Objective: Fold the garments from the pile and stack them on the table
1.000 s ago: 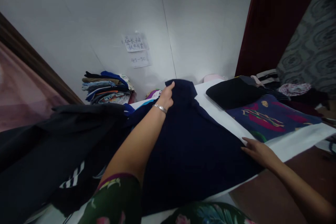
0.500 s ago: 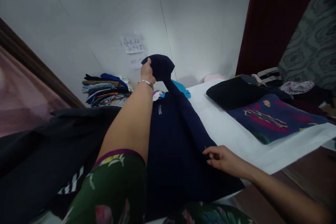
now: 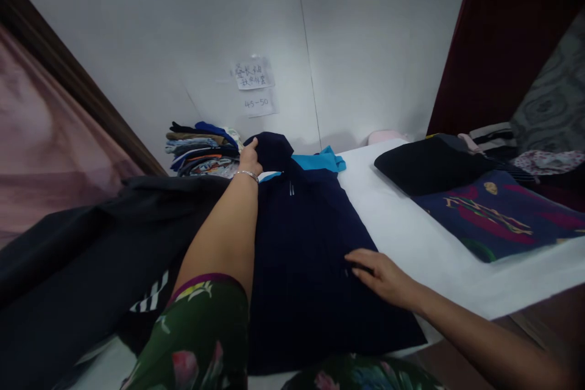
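From my remote seat, I see the navy garment (image 3: 311,292) spread along the near edge of the white worktop (image 3: 384,213), its hem closest to me. My right hand (image 3: 386,277) rests at its right side, fingers loosely curled; I cannot tell whether they pinch cloth. Farther off, my left hand (image 3: 250,158) grips a loose upper end, perhaps a sleeve. Beyond lies a bright blue garment (image 3: 317,163), and toward the far left corner a folded stack (image 3: 201,149). I judge the step in hand to be folding that side inward; the next move calls for laying the gripped end flat and smoothing creases.
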A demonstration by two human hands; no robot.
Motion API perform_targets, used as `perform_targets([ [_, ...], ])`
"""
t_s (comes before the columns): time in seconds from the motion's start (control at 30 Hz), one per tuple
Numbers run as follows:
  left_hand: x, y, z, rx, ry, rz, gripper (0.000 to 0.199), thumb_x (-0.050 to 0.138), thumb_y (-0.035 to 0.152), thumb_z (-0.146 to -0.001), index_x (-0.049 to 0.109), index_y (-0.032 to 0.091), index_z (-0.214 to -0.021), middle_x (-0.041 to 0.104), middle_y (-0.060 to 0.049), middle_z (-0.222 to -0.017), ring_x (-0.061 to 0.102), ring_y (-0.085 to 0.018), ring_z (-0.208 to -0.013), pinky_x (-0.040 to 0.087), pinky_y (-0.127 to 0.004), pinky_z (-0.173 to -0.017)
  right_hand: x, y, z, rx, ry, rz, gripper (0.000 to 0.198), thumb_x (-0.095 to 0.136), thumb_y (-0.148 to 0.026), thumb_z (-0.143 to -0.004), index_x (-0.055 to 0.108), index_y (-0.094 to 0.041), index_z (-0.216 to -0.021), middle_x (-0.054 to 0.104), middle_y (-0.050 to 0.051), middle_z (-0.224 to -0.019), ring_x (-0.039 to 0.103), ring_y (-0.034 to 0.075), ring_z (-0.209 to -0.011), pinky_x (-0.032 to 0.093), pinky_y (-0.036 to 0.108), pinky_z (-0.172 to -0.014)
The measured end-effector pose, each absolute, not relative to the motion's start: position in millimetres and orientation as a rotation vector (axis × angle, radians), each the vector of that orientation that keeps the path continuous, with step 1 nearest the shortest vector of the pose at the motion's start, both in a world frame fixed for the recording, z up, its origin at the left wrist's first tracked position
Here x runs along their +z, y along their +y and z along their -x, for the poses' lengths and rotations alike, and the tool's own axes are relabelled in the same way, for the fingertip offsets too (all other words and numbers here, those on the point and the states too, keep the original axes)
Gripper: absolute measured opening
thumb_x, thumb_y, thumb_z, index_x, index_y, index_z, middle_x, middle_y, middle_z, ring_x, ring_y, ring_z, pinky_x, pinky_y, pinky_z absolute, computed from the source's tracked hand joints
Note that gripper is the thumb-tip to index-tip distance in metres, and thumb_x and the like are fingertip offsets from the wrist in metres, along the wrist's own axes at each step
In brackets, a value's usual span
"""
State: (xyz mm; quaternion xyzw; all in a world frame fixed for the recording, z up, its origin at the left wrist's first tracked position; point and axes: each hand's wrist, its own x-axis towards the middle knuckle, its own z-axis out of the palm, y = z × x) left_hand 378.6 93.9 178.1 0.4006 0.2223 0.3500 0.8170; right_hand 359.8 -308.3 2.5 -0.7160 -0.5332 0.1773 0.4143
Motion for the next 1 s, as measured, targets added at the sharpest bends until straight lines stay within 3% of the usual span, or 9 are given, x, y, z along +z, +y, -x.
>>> perform_targets([
  [0.07, 177.7, 91.1, -376.3, 0.73, 0.483, -0.87, 0.027, 0.052, 0.03, -0.092, 0.066, 0.011, -0.106, 0.073, -0.009, -0.079, 0.07, -0.02, -0.078, 0.054, -0.04, -0.086, 1.4, -302.0, -374.9, 0.245, -1.434, 1.922, 0.044, 0.047, -0.035, -0.092, 0.057, -0.021, -0.134, 0.048, 0.011, -0.145, 0.036, 0.028, -0.138, 0.032, 0.049, -0.112],
  [0.13, 180.5, 86.4, -375.6, 0.718, 0.476, -0.88, 0.028, 0.053, 0.031, -0.091, 0.067, 0.011, -0.106, 0.073, -0.01, -0.083, 0.071, -0.021, -0.079, 0.054, -0.041, -0.086, -6.8, -292.2, -386.1, 0.2, -1.525, 2.064, 0.053, 0.05, -0.041, -0.092, 0.05, -0.022, -0.141, 0.033, 0.01, -0.155, 0.019, 0.03, -0.145, 0.02, 0.054, -0.116],
  [0.27, 189.9, 72.1, -375.7, 0.66, 0.409, -0.938, 0.031, 0.055, 0.036, -0.09, 0.068, 0.012, -0.106, 0.074, -0.013, -0.088, 0.071, -0.025, -0.085, 0.054, -0.046, -0.087, -31.0, -276.6, -392.4, 0.344, -1.646, 2.253, 0.062, 0.05, -0.051, -0.091, 0.045, -0.02, -0.144, 0.026, 0.013, -0.156, 0.016, 0.031, -0.146, 0.013, 0.057, -0.116],
  [0.4, 202.4, 50.9, -368.1, 0.541, 0.357, -1.068, 0.023, 0.058, 0.031, -0.088, 0.069, 0.011, -0.094, 0.073, -0.014, -0.083, 0.071, -0.027, -0.086, 0.054, -0.048, -0.087, -41.1, -276.2, -393.4, 0.409, -1.608, 2.216, 0.062, 0.047, -0.054, -0.091, 0.046, -0.021, -0.144, 0.024, 0.013, -0.157, 0.014, 0.03, -0.146, 0.01, 0.057, -0.116],
  [0.5, 214.0, 30.2, -356.5, 0.421, 0.355, -1.274, 0.013, 0.062, 0.022, -0.084, 0.068, 0.01, -0.084, 0.072, -0.014, -0.077, 0.07, -0.029, -0.085, 0.054, -0.048, -0.085, -35.6, -276.1, -402.5, 0.445, -1.417, 2.04, 0.061, 0.052, -0.056, -0.088, 0.054, -0.02, -0.137, 0.031, 0.013, -0.155, 0.019, 0.03, -0.146, 0.014, 0.055, -0.117],
  [0.67, 206.4, -21.1, -344.7, 0.137, 0.363, -1.87, 0.007, 0.069, 0.02, -0.076, 0.068, 0.015, -0.072, 0.071, -0.013, -0.08, 0.066, -0.034, -0.097, 0.048, -0.051, -0.093, -11.7, -259.7, -428.5, 0.697, -0.685, 1.535, 0.048, 0.059, -0.052, -0.085, 0.06, -0.023, -0.123, 0.057, 0.012, -0.136, 0.055, 0.027, -0.123, 0.038, 0.049, -0.108],
  [0.77, 160.5, -72.9, -340.9, 0.074, 0.249, -2.225, 0.018, 0.076, 0.023, -0.065, 0.061, 0.02, -0.056, 0.07, -0.015, -0.082, 0.059, -0.038, -0.113, 0.04, -0.049, -0.104, 2.3, -245.6, -441.0, 0.886, -0.397, 1.219, 0.041, 0.053, -0.05, -0.089, 0.057, -0.022, -0.118, 0.066, 0.011, -0.119, 0.066, 0.022, -0.105, 0.049, 0.044, -0.097],
  [0.87, 99.5, -131.5, -331.7, -0.014, 0.059, -2.463, 0.025, 0.08, 0.028, -0.057, 0.057, 0.023, -0.049, 0.069, -0.017, -0.076, 0.06, -0.044, -0.109, 0.038, -0.054, -0.103, 9.5, -236.6, -445.0, 0.982, -0.343, 1.161, 0.042, 0.042, -0.056, -0.092, 0.059, -0.02, -0.107, 0.072, 0.008, -0.096, 0.069, 0.021, -0.091, 0.053, 0.04, -0.089],
  [1.0, 55.8, -173.5, -316.3, -0.229, -0.09, -2.542, 0.039, 0.076, 0.058, -0.057, 0.068, 0.021, -0.065, 0.071, -0.018, -0.083, 0.066, -0.042, -0.094, 0.047, -0.051, -0.091, 9.2, -238.7, -442.6, 1.093, -0.318, 1.177, 0.054, 0.037, -0.065, -0.09, 0.062, -0.017, -0.094, 0.071, 0.008, -0.078, 0.068, 0.024, -0.084, 0.054, 0.036, -0.078],
])
